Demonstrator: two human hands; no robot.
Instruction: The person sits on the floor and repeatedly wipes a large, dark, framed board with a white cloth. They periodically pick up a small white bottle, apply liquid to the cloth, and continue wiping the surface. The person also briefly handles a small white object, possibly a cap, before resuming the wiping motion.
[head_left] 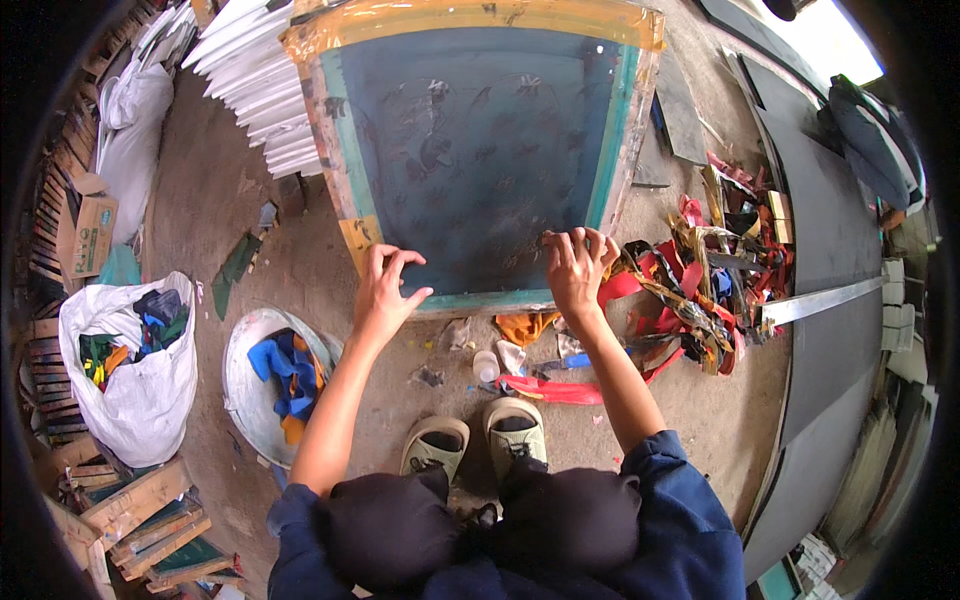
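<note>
A screen-printing frame tilts in front of me. Its dark mesh has faint printed marks, with teal and orange tape round the border. At its near left corner is my left hand, fingers bent and thumb held apart, with nothing seen between them. My right hand is over the near right part of the mesh. Its fingers are curled but spaced, and I see nothing in them. Whether the fingertips press on the mesh I cannot tell.
Left of me stand a white bucket and a white sack holding coloured scraps. A stack of white sheets is beside the frame's far left. Tangled coloured strips lie to the right, near long dark boards.
</note>
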